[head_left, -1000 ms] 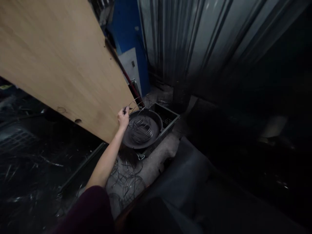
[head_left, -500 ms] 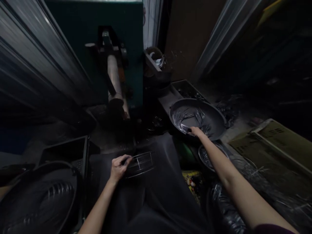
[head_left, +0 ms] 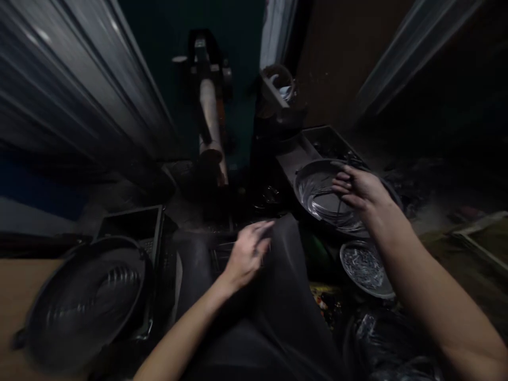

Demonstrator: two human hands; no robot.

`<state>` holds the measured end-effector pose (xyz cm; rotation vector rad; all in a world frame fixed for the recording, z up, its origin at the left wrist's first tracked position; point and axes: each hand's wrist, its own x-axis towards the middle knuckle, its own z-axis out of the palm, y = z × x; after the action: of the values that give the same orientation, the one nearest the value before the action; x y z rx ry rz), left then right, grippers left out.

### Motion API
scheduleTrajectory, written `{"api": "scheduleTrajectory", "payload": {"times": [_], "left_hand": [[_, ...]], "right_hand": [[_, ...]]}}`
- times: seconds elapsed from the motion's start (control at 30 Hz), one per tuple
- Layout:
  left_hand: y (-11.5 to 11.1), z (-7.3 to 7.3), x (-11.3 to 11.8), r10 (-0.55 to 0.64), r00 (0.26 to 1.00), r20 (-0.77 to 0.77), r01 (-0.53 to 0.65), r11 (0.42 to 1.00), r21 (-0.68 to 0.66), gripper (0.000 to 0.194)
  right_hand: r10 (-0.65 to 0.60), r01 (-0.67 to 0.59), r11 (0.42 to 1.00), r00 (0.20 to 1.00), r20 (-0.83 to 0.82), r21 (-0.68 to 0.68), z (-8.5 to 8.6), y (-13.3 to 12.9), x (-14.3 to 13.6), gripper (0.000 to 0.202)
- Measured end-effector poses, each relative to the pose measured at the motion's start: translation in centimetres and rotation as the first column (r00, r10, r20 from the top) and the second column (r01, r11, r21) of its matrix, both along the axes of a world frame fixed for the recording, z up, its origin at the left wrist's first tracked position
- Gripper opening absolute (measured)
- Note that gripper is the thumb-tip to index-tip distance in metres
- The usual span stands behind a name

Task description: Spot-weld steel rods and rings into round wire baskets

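My left hand is over the dark cloth on my lap, its bent fingers closed at the right end of a small wire frame. The hand hides much of that frame. My right hand is raised over a wide round pan, fingers curled together. A thin dark wire seems to hang from them, though blur makes it faint. Inside the pan lies a bundle of bent shiny wires.
A bowl of small metal pieces stands right of my lap. At left, a large dark pan sits by a crate. Ahead is a green machine with a protruding bar. Wire bundles lie lower right.
My right hand has lifted from the wires in the pan and come up and back. My left hand has moved right across the wire frame. The view has turned slightly left.
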<state>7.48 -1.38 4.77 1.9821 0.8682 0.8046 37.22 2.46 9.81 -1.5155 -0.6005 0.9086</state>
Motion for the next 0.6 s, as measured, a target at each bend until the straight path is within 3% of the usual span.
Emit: {"api": "scheduleTrajectory", "payload": {"times": [0.07,0.13,0.2,0.27,0.37,0.47,0.53,0.6], "left_hand": [[-0.6,1.2,2.6,-0.110,0.993,0.044,0.111,0.994,-0.025,0.044],[-0.9,1.2,3.6,-0.181,0.979,0.093,0.192,0.973,-0.127,0.043],[-1.4,0.4,2.9,-0.186,0.975,0.123,0.213,0.939,-0.269,0.040],[-2.0,-0.8,1.2,-0.126,0.984,0.124,0.163,0.916,-0.366,0.040],[-2.4,-2.0,-0.9,0.028,0.988,0.149,0.039,0.902,-0.430,0.038],[-1.8,-1.9,-1.8,0.148,0.975,0.167,-0.040,0.853,-0.521,0.040],[-1.1,-1.4,-2.7,0.106,0.986,0.130,-0.018,0.837,-0.546,0.040],[-0.7,-1.2,-4.3,0.055,0.997,0.062,-0.020,0.888,-0.459,0.036]], "right_hand": [[0.183,-0.165,0.982,0.952,-0.246,0.091,2.8,-0.1,-4.4,0.036],[0.309,-0.267,0.950,0.883,-0.353,0.161,4.8,0.0,-8.0,0.039],[0.388,-0.330,0.920,0.837,-0.387,0.210,5.7,0.6,-10.4,0.040],[0.419,-0.350,0.906,0.818,-0.395,0.237,5.5,1.5,-11.9,0.041],[0.430,-0.376,0.899,0.853,-0.295,0.223,3.0,1.5,-14.3,0.033],[0.479,-0.484,0.868,0.875,0.072,0.111,-1.0,-1.1,-17.2,0.021],[0.453,-0.485,0.874,0.832,0.322,0.022,-3.7,-3.1,-18.4,0.031],[0.427,-0.449,0.893,0.825,0.369,-0.030,-5.7,-3.8,-18.8,0.039]]}}
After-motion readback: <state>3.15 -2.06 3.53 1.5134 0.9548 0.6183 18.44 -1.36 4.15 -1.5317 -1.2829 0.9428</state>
